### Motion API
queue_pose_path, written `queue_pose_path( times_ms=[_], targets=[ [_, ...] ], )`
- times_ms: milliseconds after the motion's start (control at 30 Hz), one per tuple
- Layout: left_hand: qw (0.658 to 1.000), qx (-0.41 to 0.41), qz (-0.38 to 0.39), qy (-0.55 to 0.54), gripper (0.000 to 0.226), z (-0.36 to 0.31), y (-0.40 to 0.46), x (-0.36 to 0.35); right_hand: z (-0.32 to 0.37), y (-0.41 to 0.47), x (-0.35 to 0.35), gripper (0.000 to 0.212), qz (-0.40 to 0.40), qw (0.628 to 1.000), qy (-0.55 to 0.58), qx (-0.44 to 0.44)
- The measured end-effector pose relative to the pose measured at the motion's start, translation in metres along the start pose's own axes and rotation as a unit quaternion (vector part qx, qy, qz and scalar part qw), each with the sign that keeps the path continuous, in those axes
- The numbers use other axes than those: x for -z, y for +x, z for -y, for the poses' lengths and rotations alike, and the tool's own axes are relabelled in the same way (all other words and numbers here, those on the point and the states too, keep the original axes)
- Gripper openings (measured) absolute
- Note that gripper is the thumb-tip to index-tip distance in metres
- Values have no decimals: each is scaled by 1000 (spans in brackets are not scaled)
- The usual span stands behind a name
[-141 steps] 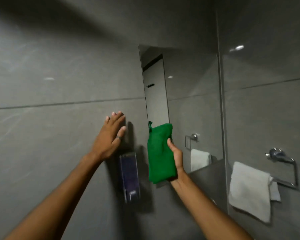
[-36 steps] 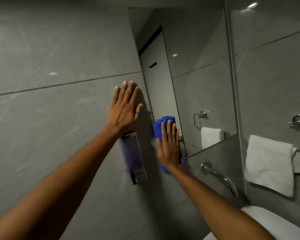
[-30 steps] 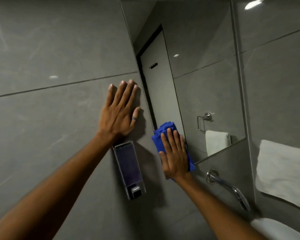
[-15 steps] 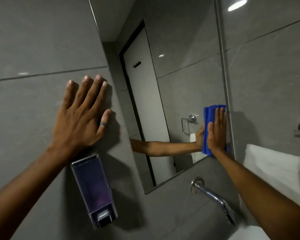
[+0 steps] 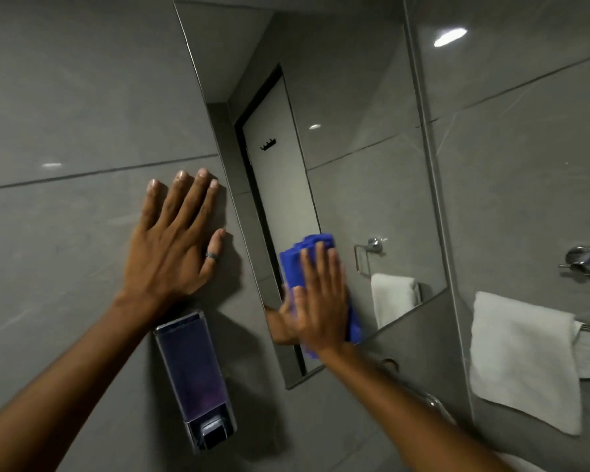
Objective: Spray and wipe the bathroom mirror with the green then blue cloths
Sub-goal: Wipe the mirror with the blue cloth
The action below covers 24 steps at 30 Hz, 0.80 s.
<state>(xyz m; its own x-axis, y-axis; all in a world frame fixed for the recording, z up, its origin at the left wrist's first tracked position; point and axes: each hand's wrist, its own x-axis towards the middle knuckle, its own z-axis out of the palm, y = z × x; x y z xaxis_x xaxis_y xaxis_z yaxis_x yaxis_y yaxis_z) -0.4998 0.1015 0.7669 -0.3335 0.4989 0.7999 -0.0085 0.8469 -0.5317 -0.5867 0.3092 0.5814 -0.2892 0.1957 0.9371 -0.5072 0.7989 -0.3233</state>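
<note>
The right hand (image 5: 322, 303) lies flat, fingers straight and close together, pressing a folded blue cloth (image 5: 298, 258) against the mirror (image 5: 361, 148) in the lower middle of the frame. The cloth shows above the fingertips and again along the right edge of the palm, near the mirror's bottom edge. The hand and cloth are slightly blurred. A reflection of the hand meets it on the glass at its left side.

The left hand (image 5: 174, 247) is spread wide, palm flat on the grey tiled wall (image 5: 65, 114) just left of the mirror's left edge, holding nothing. A ring (image 5: 211, 255) sits on its thumb. 4 fingers point up and the thumb points toward the mirror.

Directly below the left wrist, a soap dispenser (image 5: 195, 376) is fixed to the wall, with a dark clear body and a metal push button at its base.

The mirror is tall and narrow and leans across the centre of the frame. It reflects a pale door, a black hook rack on it, a metal ring holder and a white towel.

At the right of the frame a white towel (image 5: 521, 356) hangs from a metal towel holder (image 5: 584, 260) on the side wall. Beneath the right forearm, part of a chrome tap (image 5: 430, 401) sticks out of the wall below the mirror.
</note>
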Motion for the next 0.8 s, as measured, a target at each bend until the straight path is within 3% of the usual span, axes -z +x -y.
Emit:
queue_pose_path(
  times_ms=[133, 267, 500, 800],
  targets=[
    [1000, 3, 8, -14, 76, 0, 0, 4, 74, 38, 1, 61, 26, 997, 0, 66],
    [1000, 16, 3, -27, 72, 8, 17, 9, 83, 102, 15, 62, 28, 994, 4, 103],
    [998, 47, -24, -29, 74, 26, 63, 12, -7, 193, 56, 63, -6, 1000, -24, -1],
    [996, 39, -81, 7, 74, 28, 62, -4, -136, 233, 75, 60, -36, 996, 10, -80]
  ],
)
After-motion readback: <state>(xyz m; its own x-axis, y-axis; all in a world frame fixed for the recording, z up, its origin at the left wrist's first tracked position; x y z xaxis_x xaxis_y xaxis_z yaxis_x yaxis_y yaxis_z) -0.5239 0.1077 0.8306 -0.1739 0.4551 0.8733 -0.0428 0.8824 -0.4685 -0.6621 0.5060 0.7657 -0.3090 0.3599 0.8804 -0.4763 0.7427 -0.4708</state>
